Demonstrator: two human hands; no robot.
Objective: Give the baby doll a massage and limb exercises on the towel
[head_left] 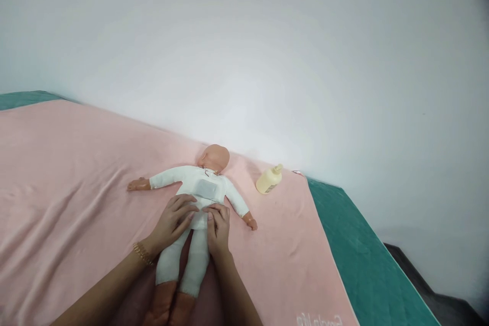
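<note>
A doll with a white cloth body lies stretched out on a pink blanket, its head toward the wall. A grey rectangular panel is set in its upper torso; its face is out of sight. My left hand rests on the left side of the doll's waist, fingers bent loosely and apart. Across from it, my right hand touches the right side of the waist, its fingers curved over the white cloth. Both sets of fingertips come close together just below the panel. The palms' undersides are hidden.
A pale yellow pump bottle is on the pink blanket to the right of the doll's head. Behind the bed rises a white wall. Green bedding shows along the right edge, and wrinkles run through the blanket at left.
</note>
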